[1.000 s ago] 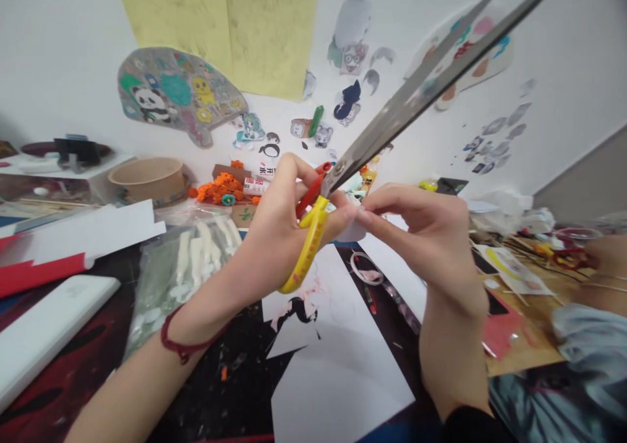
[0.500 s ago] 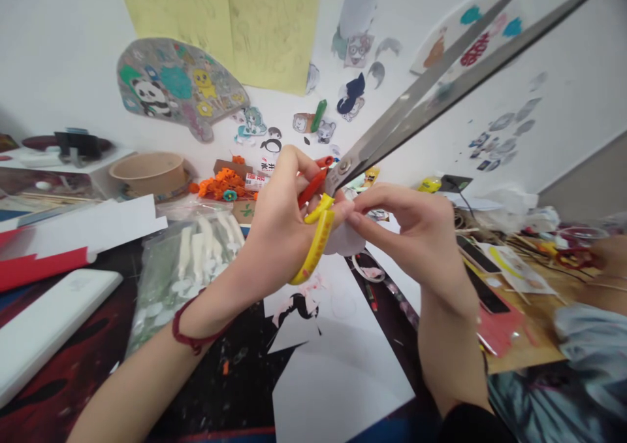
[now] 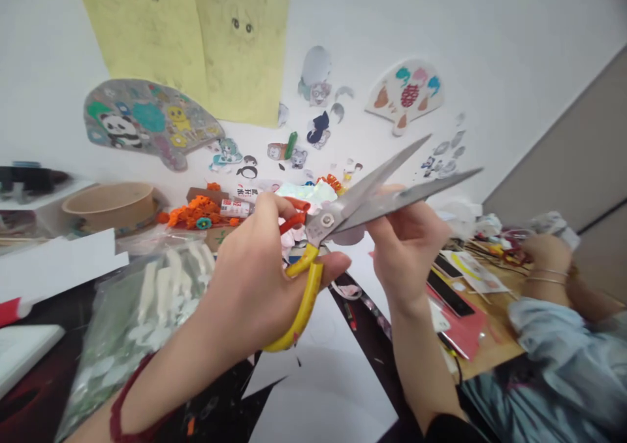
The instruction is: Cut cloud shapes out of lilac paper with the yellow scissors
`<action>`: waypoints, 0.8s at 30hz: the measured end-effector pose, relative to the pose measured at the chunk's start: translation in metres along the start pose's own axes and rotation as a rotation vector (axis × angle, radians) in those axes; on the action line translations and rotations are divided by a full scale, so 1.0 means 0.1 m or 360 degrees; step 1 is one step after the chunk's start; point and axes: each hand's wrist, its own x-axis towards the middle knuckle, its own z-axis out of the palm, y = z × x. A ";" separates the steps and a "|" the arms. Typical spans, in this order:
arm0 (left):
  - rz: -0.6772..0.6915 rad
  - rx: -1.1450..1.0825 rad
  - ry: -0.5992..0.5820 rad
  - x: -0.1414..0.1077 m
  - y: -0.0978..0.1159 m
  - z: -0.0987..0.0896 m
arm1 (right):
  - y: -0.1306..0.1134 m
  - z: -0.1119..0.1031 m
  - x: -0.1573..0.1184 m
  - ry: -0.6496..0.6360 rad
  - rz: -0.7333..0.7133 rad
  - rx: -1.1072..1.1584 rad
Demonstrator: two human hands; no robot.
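My left hand [image 3: 259, 279] is closed around a pair of scissors [image 3: 327, 219] with red and yellow handles. The long metal blades stand apart and point up to the right. My right hand [image 3: 409, 244] is just behind the blades, its fingers bent and partly hidden by them. A small pale piece of paper [image 3: 349, 235] shows below the blades at the fingertips of my right hand, which appear to pinch it. White paper sheets [image 3: 323, 391] lie on the dark tabletop below my hands.
At left are a clear bag [image 3: 108, 338] of pale figure-like pieces, orange flowers [image 3: 196, 213] and a round tan container [image 3: 110, 201]. Yellow drawings [image 3: 240, 57] and fan shapes [image 3: 409, 97] hang on the wall. Another person's sleeve [image 3: 563, 338] is at right, near phones [image 3: 450, 293].
The scissors have swung lower and farther from the camera, their blades spread wider. My right hand has moved away from the left, behind the blades. The view has shifted up and right.
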 end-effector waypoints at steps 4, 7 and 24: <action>0.0044 0.0184 -0.0032 -0.05 0.04 0.10 | -0.02 -0.01 0.04 0.0197 -0.0252 0.0035; 0.0034 0.0252 0.0058 -0.07 0.04 0.15 | -0.04 -0.02 0.06 0.0252 -0.0359 0.0032; 0.0095 0.0049 0.0087 -0.08 0.04 0.17 | 0.01 0.06 -0.05 0.0275 -0.0200 0.0256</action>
